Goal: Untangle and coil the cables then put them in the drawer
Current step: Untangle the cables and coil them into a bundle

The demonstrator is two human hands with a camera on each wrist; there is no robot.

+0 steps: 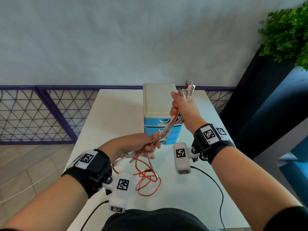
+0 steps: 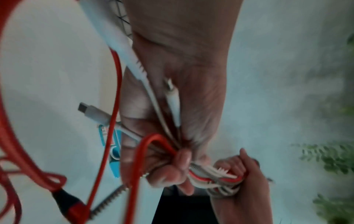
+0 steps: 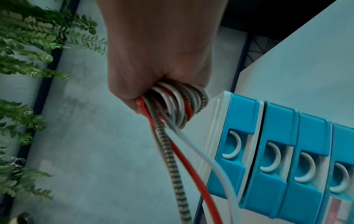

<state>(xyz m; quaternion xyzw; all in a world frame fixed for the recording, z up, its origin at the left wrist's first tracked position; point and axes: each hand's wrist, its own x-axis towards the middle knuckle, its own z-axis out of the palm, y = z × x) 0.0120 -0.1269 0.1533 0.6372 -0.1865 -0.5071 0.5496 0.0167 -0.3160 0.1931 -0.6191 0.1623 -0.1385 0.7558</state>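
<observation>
A bundle of red, white and spring-wrapped cables (image 1: 168,129) stretches between both hands above the white table (image 1: 116,114). My right hand (image 1: 179,109) is raised in front of the drawer unit (image 1: 158,100) and grips the looped cables (image 3: 178,104), with plug ends (image 1: 190,87) sticking up above the fist. Lower and nearer, my left hand (image 1: 148,147) grips the same strands (image 2: 168,151). Loose red cable (image 1: 146,180) hangs from it and lies in loops on the table. A white plug (image 2: 91,112) dangles beside the left palm.
The drawer unit has a cream top and several blue drawers (image 3: 268,151), all closed. A black camera lead (image 1: 216,185) crosses the table at the right. A dark planter with green leaves (image 1: 286,34) stands to the right, and a mesh railing (image 1: 41,114) behind the table.
</observation>
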